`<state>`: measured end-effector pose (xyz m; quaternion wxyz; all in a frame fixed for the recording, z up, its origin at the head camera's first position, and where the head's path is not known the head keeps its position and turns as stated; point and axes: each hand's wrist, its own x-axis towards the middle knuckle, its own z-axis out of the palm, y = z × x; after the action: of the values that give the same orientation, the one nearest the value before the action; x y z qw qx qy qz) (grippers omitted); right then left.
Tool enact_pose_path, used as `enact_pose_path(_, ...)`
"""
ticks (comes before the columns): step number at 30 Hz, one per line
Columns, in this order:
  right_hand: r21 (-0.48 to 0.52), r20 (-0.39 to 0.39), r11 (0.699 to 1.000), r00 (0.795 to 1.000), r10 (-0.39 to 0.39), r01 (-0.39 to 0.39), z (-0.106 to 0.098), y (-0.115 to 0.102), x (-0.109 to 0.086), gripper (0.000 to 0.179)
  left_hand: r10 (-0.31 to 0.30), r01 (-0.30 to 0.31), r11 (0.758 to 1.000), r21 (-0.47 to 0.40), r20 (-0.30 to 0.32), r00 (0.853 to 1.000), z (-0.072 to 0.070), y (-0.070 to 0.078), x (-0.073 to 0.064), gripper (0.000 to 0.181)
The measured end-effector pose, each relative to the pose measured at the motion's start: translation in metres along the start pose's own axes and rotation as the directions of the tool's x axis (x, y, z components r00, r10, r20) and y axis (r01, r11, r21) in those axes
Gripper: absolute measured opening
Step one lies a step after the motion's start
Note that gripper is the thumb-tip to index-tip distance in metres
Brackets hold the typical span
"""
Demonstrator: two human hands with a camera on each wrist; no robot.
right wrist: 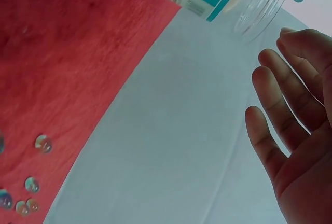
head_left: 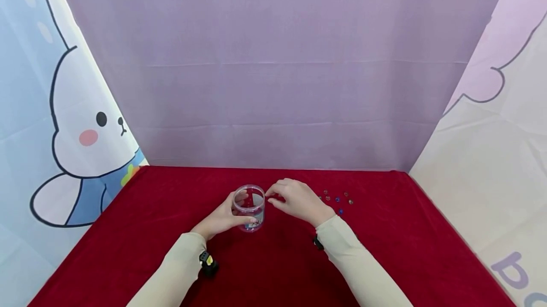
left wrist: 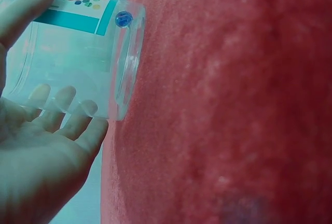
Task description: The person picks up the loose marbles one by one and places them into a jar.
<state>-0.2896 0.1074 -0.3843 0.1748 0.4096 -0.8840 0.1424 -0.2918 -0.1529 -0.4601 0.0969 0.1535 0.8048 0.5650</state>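
A clear jar (head_left: pixel 249 209) is grasped by the left hand (head_left: pixel 224 216) over a red cloth (head_left: pixel 275 269), its mouth turned upward, the fingers curled around one side and the thumb laid across the label. A blue bead (left wrist: pixel 124 19) is seen through the wall near the jar's base; whether that base is rested on the cloth cannot be told. The right hand (head_left: pixel 297 198) is poised just beside the rim, its fingers released and loosely extended; nothing is seen between forefinger and thumb. For clean handling, the jar is best kept steady and upright, with its mouth left unobstructed; the small round beads (head_left: pixel 337 199) strewn to the right are best taken singly, in a light fingertip pinch, as rolling seems likely. The work surface is covered by the velvety cloth, which is faintly rumpled. The scene is backed by a lilac curtain (head_left: pixel 273 69) marked with fold lines, and is flanked by a rabbit-printed panel (head_left: pixel 81 141) at left and a pale panel (head_left: pixel 504 169) at right.
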Motion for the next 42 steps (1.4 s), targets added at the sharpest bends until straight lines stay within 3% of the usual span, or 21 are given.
enact_pose_path(8, -0.018, 0.016, 1.000, 1.000, -0.011, 0.011, -0.001, 0.004, -0.007, 0.018, -0.003, 0.003, 1.000, -0.007, 0.000, 1.000, -0.001, 0.001, -0.002, 0.091)
enact_pose_path(30, -0.002, 0.070, 0.997, 0.994, 0.083, -0.083, -0.014, 0.031, -0.048, 0.018, 0.021, -0.021, 1.000, -0.005, 0.013, 1.000, 0.000, 0.001, 0.000, 0.091)
enact_pose_path(42, -0.067, 0.030, 0.997, 0.999, 0.038, -0.036, -0.016, 0.050, -0.073, 0.017, 0.023, -0.023, 1.000, 0.000, 0.010, 1.000, 0.000, -0.001, 0.001, 0.091)
